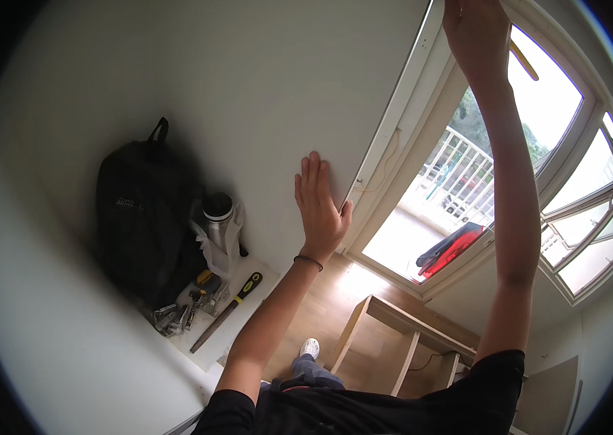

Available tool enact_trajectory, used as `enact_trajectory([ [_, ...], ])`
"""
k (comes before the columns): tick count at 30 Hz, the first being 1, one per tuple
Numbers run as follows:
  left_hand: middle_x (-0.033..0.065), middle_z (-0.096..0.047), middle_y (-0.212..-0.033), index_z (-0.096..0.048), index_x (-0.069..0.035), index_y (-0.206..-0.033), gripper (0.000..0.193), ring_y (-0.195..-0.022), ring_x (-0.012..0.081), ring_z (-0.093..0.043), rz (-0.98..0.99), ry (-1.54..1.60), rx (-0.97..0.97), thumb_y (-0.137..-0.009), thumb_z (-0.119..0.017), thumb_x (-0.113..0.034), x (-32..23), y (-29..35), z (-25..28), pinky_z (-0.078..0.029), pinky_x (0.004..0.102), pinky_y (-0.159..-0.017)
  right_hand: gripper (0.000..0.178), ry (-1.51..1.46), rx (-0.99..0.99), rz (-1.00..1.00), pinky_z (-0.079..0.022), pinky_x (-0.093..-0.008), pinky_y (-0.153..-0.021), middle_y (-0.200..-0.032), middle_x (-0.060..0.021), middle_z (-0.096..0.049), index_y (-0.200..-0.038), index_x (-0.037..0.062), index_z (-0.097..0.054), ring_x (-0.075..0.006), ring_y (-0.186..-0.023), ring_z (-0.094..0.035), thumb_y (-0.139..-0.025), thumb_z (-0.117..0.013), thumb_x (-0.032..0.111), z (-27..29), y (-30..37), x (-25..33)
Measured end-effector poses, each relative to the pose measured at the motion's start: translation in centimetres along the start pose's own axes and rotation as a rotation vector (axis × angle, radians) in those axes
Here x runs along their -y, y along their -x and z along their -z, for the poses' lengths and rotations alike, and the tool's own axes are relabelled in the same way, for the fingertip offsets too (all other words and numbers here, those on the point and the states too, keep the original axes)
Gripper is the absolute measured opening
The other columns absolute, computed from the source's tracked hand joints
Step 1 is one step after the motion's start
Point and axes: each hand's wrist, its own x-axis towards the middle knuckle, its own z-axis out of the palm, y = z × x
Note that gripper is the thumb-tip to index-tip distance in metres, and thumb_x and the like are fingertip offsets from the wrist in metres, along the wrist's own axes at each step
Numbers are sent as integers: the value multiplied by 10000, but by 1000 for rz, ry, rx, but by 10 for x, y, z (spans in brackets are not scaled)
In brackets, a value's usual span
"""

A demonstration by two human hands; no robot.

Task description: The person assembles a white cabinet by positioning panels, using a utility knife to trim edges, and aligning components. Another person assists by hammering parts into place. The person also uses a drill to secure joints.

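My left hand [321, 206] lies flat on a large white panel [248, 87], fingers stretched upward, its thumb by the panel's long edge. A dark band circles that wrist. My right hand [477, 36] is raised high beside the upper part of the same edge, and the picture's top cuts off its fingertips. From its outer side a yellow stick-like handle [524, 61] slants down; the hand looks closed round it, and the tool's other end is out of sight. A thin yellowish cord [386, 170] hangs beside the panel edge.
At left, a black backpack [143, 217], a bottle [218, 210] in a plastic bag, metal fittings [172, 317] and a file with a black-and-yellow handle [228, 312] share a white ledge. A glass door [458, 181] is at right. A wooden frame [393, 330] occupies the floor below.
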Motion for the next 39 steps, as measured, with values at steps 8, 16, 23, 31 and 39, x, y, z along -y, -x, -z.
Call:
enact_trajectory([
  [8, 259, -176, -1599, -180, 16, -1514, 923, -1494, 435, -152, -14, -9, -23, -743, -682, -59, 3, 2, -6, -135, 598, -1192, 253, -79, 77, 17, -580, -336, -686, -956, -50, -671, -1062, 143, -723, -224, -820, -702, -867, -683, -14, 23, 64, 53],
  [16, 253, -171, -1603, -180, 12, -1516, 932, -1500, 428, -136, 8, -6, 15, -741, -688, -91, 5, 0, -3, -135, 597, -1191, 112, -88, -130, 17, -506, -404, -760, -901, -155, -635, -980, 1, -682, -313, -846, -636, -913, -592, 2, -6, -18, -18],
  [23, 276, -138, -1604, -133, 11, -1539, 979, -1504, 430, -110, 27, -123, 65, -794, -729, -207, 13, 20, 0, -150, 614, -1180, 121, -34, -63, -7, -520, -375, -751, -886, -131, -644, -1009, 6, -690, -282, -832, -655, -926, -604, 22, -5, 11, -3],
  [31, 312, -63, -1595, -37, 36, -1551, 1073, -1481, 517, -56, 214, -187, 227, -775, -731, -225, 39, 107, 15, -153, 650, -1170, 221, -235, 97, -247, -516, -346, -737, -943, -123, -624, -1109, 42, -675, -251, -841, -635, -924, -583, -36, 13, 106, 68],
  [39, 343, -27, -1577, 20, 43, -1545, 1124, -1459, 566, -31, 183, -184, 250, -741, -731, -185, 46, 112, 9, -158, 662, -1170, 311, -224, 97, -26, -568, -286, -661, -942, -60, -692, -1096, 106, -747, -176, -778, -687, -823, -721, -41, 40, 153, 116],
])
